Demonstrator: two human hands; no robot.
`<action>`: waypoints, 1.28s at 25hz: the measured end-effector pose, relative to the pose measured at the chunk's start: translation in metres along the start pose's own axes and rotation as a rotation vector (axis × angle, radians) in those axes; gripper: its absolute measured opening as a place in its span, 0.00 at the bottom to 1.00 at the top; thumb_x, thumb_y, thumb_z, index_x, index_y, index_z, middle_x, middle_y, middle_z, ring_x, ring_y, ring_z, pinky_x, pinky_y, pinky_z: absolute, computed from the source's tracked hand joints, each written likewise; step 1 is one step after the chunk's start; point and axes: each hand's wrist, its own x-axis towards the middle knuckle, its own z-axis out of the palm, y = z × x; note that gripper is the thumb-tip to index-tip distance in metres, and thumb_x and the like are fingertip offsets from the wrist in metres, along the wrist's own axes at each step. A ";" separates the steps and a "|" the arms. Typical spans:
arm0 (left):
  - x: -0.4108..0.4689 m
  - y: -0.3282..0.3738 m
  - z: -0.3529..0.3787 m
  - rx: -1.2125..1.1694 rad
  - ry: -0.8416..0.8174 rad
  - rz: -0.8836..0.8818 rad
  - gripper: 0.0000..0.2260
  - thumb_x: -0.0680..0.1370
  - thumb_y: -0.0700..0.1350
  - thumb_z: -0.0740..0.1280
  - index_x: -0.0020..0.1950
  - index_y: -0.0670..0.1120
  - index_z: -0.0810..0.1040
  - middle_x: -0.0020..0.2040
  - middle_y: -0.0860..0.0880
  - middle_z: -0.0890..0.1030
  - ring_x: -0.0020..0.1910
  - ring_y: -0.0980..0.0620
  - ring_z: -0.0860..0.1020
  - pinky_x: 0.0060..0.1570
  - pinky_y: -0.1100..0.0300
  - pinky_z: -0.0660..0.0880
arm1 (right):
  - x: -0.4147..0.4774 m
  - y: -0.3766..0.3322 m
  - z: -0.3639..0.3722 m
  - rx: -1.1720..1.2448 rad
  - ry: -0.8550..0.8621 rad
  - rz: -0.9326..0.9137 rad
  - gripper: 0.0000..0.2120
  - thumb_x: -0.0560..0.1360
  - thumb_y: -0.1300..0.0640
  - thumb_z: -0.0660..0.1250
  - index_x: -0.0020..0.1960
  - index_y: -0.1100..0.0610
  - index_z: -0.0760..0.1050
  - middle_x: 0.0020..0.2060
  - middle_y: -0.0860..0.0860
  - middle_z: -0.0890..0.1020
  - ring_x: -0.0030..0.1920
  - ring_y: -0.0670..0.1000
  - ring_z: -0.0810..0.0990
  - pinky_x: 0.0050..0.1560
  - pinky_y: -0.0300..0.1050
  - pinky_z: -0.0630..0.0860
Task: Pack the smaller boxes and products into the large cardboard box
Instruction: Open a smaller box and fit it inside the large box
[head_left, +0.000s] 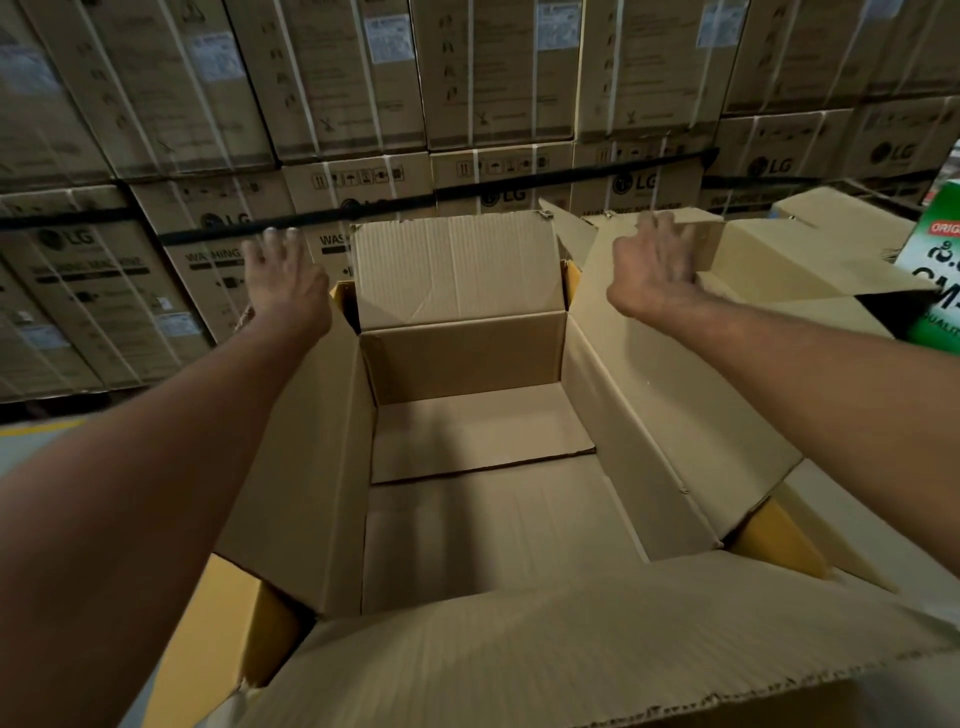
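Observation:
A large cardboard box (467, 358) stands open below me, with nothing inside but its folded bottom panels. All of its top flaps are spread outward. My left hand (283, 275) hovers over the far end of the left flap with fingers straight and spread, holding nothing. My right hand (657, 262) rests flat on the far end of the right flap (670, 395), fingers straight. A green and white product box (935, 270) sits at the right edge, partly cut off by the frame.
A wall of stacked washing-machine cartons (363, 104) rises just behind the box. Another open brown carton (810, 249) stands to the right, beside the green box. Grey floor with a yellow line (41, 428) shows at the left.

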 end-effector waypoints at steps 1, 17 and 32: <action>-0.001 0.006 -0.001 0.018 0.047 0.035 0.22 0.78 0.51 0.68 0.72 0.49 0.74 0.81 0.39 0.56 0.81 0.37 0.52 0.77 0.39 0.53 | -0.003 -0.004 -0.003 -0.046 0.055 -0.059 0.15 0.71 0.50 0.74 0.56 0.53 0.81 0.66 0.59 0.73 0.67 0.60 0.70 0.66 0.61 0.67; -0.071 0.118 -0.167 -0.828 0.191 0.206 0.20 0.81 0.56 0.66 0.70 0.50 0.75 0.57 0.50 0.82 0.48 0.53 0.80 0.33 0.61 0.72 | -0.040 0.064 -0.086 0.170 0.121 -0.474 0.06 0.76 0.52 0.69 0.52 0.51 0.80 0.43 0.49 0.80 0.47 0.52 0.77 0.59 0.57 0.70; -0.274 0.304 -0.324 -1.122 0.499 0.203 0.17 0.82 0.54 0.65 0.69 0.52 0.75 0.64 0.53 0.79 0.63 0.55 0.76 0.58 0.63 0.70 | -0.131 0.310 0.008 0.768 0.208 -0.273 0.13 0.80 0.45 0.67 0.61 0.48 0.80 0.57 0.47 0.83 0.59 0.50 0.78 0.58 0.49 0.72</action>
